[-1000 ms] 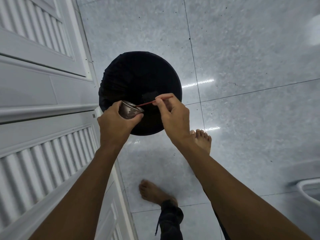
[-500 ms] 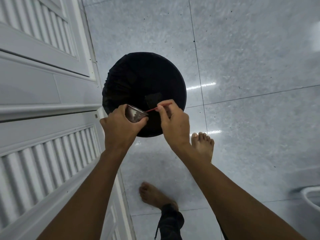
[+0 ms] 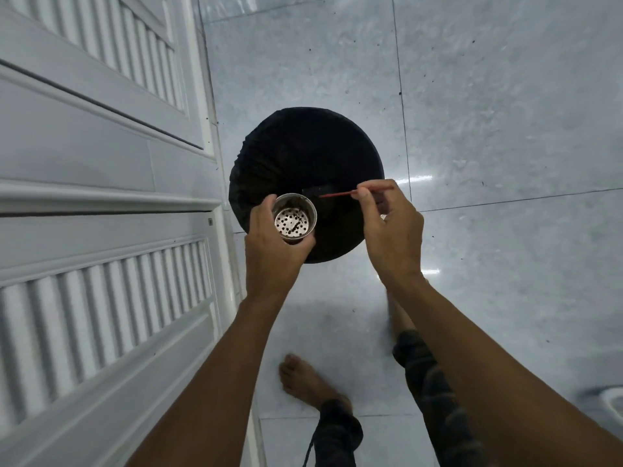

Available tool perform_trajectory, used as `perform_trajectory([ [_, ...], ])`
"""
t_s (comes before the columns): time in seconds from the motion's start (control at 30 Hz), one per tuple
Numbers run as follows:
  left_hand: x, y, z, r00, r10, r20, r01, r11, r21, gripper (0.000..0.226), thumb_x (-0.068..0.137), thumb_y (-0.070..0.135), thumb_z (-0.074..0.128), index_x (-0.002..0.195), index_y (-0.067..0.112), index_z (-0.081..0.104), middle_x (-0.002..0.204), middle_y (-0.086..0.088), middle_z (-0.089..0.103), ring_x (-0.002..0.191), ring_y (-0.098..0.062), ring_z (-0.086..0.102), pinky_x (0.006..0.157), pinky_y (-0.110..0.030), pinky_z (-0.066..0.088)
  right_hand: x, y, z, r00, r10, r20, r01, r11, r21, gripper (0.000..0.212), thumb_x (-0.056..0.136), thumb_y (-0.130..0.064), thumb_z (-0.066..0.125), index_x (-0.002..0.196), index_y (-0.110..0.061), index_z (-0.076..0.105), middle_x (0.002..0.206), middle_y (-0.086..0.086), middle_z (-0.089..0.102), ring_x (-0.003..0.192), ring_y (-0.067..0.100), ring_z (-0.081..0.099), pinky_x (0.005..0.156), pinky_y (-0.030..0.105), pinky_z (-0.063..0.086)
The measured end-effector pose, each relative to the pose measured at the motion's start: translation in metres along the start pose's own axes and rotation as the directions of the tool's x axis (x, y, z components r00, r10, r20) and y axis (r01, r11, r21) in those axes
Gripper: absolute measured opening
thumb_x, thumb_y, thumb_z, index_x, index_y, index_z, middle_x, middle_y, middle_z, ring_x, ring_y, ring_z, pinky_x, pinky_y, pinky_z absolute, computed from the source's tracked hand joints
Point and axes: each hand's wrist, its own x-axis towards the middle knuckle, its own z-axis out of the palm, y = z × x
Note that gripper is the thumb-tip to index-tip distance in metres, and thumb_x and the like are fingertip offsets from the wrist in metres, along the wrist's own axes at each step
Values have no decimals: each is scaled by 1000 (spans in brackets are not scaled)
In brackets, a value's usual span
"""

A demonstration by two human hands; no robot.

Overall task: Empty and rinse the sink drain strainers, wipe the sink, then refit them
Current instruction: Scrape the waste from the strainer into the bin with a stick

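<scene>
Strainer (image 3: 294, 217) gripped in left hand (image 3: 274, 246), above bin (image 3: 305, 163).

The strainer (image 3: 294, 215) in my left hand (image 3: 273, 251) is bare metal. Its wall is bright and smooth, and its perforated bottom is duller, stained brownish, with dark bits stuck to it. The thin stick (image 3: 340, 193) pinched in my right hand (image 3: 391, 227) is matt red; wood or plastic, I cannot tell. Mid-frame, the bin liner (image 3: 303, 153) is black plastic film, crinkled along its left rim, with hardly any sheen. The floor tiles (image 3: 505, 112) across the right are glossy pale grey, streaked with reflected light and flecked with dark specks. The louvred doors (image 3: 84, 146) at left are smooth satin white. My trousers (image 3: 337, 429), bottom centre, are dark soft cloth.
</scene>
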Motion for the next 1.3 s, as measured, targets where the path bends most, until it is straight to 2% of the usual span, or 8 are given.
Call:
perform_trajectory([
  [0.17, -5, 40, -40, 992, 64, -110, -64, 998, 4, 82, 75, 33, 88, 144, 14, 48, 132, -3, 60, 122, -21, 60, 100, -48, 53, -12, -48, -32, 999, -34, 1, 34, 999, 41, 17, 103, -33, 58, 112, -23, 70, 90, -26, 66, 88, -10, 62, 69, 5, 48],
  [0.37, -7, 120, -140, 945, 135, -299, -153, 987, -40, 83, 72, 30, 90, 142, 9, 50, 131, -5, 62, 120, -25, 63, 95, -54, 54, -32, -166, -87, 991, -129, -40, 134, 978, 158, 11, 103, -31, 59, 107, -27, 69, 95, -19, 72, 86, -3, 65, 65, 9, 47],
  [0.53, -17, 191, -247, 874, 155, -461, -199, 979, -47, 84, 71, 33, 90, 141, 13, 49, 129, -4, 61, 115, -25, 65, 96, -55, 53, -56, -291, -131, 966, -250, -67, 259, 943, 209, 7, 102, -40, 58, 104, -40, 64, 104, -21, 72, 95, 4, 67, 79, 45, 61],
  [0.63, -32, 217, -311, 822, 172, -543, -233, 972, -45, 83, 72, 32, 90, 141, 13, 49, 128, -3, 60, 115, -24, 64, 95, -55, 53, -77, -364, -144, 938, -338, -73, 345, 902, 260, 6, 102, -42, 57, 103, -44, 63, 105, -22, 72, 96, 7, 67, 77, 52, 61],
  [0.83, -71, 219, -411, 729, 131, -672, -218, 975, -46, 82, 74, 33, 88, 143, 13, 49, 131, -1, 59, 119, -19, 60, 99, -51, 51, -136, -462, -132, 865, -499, -41, 482, 807, 342, 8, 102, -39, 59, 106, -35, 65, 104, -18, 74, 94, 12, 69, 71, 53, 59],
  [1.07, -134, 137, -501, 613, -5, -790, -60, 997, -53, 82, 73, 37, 85, 143, 14, 50, 134, -1, 60, 126, -18, 56, 101, -47, 51, -227, -514, -61, 770, -625, 125, 535, 741, 405, 7, 103, -36, 58, 106, -34, 65, 103, -17, 74, 93, 12, 68, 71, 51, 60],
  [1.2, -193, 55, -531, 569, -176, -803, 92, 984, -151, 82, 73, 33, 88, 144, 16, 50, 133, 0, 60, 125, -15, 55, 104, -29, 45, -293, -515, -4, 665, -689, 289, 545, 712, 443, 12, 103, -33, 59, 109, -26, 67, 103, -15, 74, 91, 11, 68, 66, 45, 59],
  [1.3, -242, -19, -543, 494, -296, -818, 218, 952, -213, 78, 70, 29, 90, 138, 13, 56, 129, -2, 64, 121, -16, 59, 99, -20, 43, -344, -502, 38, 541, -743, 395, 578, 669, 467, 16, 103, -27, 60, 113, -18, 68, 104, -9, 74, 91, 10, 68, 68, 29, 59],
])
